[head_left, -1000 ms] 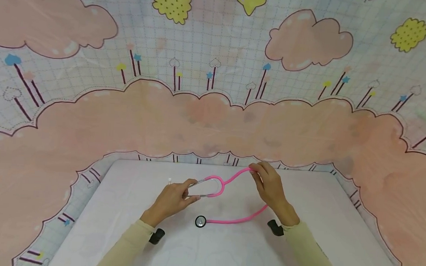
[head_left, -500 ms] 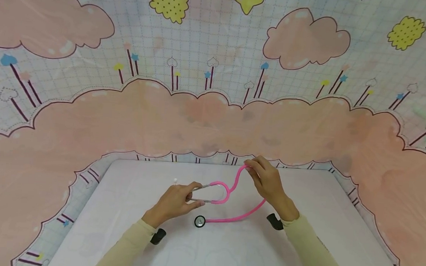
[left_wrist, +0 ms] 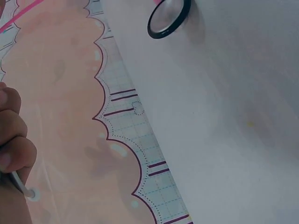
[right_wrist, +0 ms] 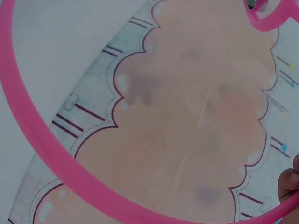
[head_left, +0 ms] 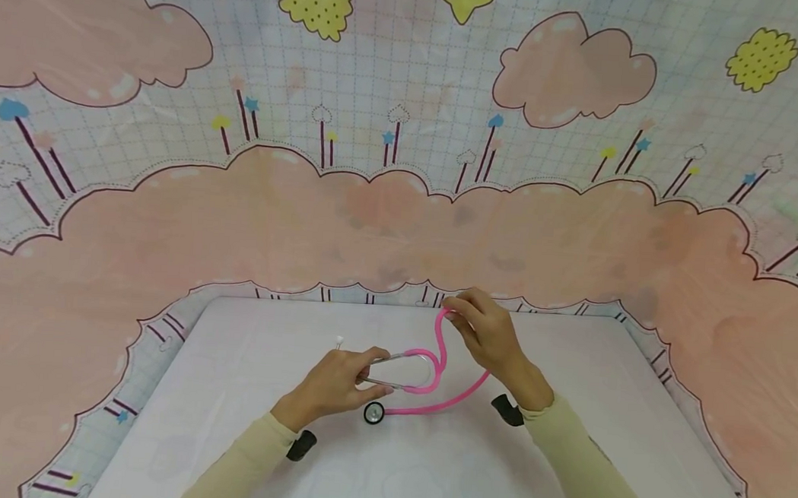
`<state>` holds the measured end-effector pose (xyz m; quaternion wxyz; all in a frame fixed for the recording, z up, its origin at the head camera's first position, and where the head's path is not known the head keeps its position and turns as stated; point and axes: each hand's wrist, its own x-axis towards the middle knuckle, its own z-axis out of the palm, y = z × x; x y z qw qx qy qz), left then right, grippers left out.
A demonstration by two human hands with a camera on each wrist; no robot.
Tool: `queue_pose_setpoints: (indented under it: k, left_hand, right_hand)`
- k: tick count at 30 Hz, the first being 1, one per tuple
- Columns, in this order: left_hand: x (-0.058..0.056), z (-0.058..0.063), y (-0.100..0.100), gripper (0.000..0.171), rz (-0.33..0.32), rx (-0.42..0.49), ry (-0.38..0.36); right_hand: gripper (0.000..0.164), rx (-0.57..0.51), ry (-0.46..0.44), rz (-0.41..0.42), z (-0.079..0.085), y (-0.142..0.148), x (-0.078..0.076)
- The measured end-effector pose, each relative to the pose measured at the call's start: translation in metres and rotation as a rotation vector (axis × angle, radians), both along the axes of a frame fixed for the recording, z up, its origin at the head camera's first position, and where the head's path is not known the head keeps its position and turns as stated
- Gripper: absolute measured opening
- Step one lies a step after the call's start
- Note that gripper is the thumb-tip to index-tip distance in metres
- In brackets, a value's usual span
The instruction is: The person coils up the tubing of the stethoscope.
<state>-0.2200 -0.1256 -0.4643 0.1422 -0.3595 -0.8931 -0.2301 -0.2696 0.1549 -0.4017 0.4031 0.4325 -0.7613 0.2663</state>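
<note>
- White, flat-topped table (head_left: 385, 480), with a pink-and-silver stethoscope (head_left: 440, 366) held up over its middle.
- Right hand (head_left: 492, 338) pinches the long, glossy pink tubing (head_left: 423, 410), which looks light, soft and bendy; it should tolerate a hold anywhere along it.
- Left hand (head_left: 336, 375) grips the thin silvery metal ear tubes (head_left: 390, 357), probably stiff yet springy, the steadiest hold.
- Round, black-rimmed chest piece (head_left: 374, 413), likely the heaviest part; whether it touches the table cannot be told.
- Small white ear tip (head_left: 340, 342) pokes out beyond the left hand.
</note>
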Motion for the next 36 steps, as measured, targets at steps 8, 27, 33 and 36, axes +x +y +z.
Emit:
queue_pose_setpoints:
  k: [8,27,33,36]
  left_hand:
    - [0.006,0.006,0.006,0.048,-0.075,0.025,0.053]
    - [0.009,0.014,0.018,0.046,-0.209,0.184,0.295]
    - [0.008,0.018,0.021,0.047,-0.197,0.232,0.35]
    - [0.006,0.018,0.023,0.046,-0.198,0.256,0.397]
  right_hand:
    - [0.03,0.05,-0.036,0.029,0.002,-0.008,0.0]
    - [0.036,0.104,-0.071,0.147,-0.005,-0.024,-0.002]
    - [0.04,0.116,-0.164,0.15,-0.009,-0.03,0.0]
    - [0.043,0.132,-0.23,0.148,-0.011,-0.033,0.003]
